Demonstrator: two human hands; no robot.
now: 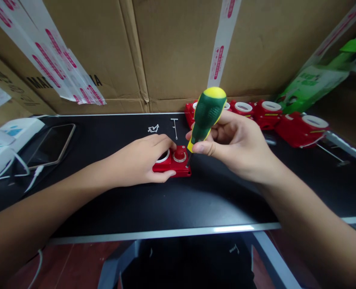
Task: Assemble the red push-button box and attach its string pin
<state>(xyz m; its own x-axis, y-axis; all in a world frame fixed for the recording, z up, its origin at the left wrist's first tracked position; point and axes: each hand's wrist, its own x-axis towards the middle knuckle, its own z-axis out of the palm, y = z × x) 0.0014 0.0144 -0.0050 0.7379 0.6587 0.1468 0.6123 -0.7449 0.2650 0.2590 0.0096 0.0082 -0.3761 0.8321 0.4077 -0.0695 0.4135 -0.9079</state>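
Observation:
A small red device [183,171] with a round knob and a white-ringed dial lies on the black table. My left hand [148,158] grips its left side, fingers over the top and thumb along the front edge, partly hiding the dial. In my right hand [238,146] is a screwdriver [208,112] with a green and yellow handle, pinched low near the shaft. It stands tilted, and its tip meets a screw at the device's right front corner. Just behind the device lie a thin metal T-shaped rod [174,128] and a small crumpled white piece [153,128].
Several similar red devices [300,130] stand along the back right, with another thin metal rod [331,153] beside them. To the left lie a smartphone [53,144] and a white power strip [3,140] with cables. Cardboard boxes [172,52] wall off the table's back edge.

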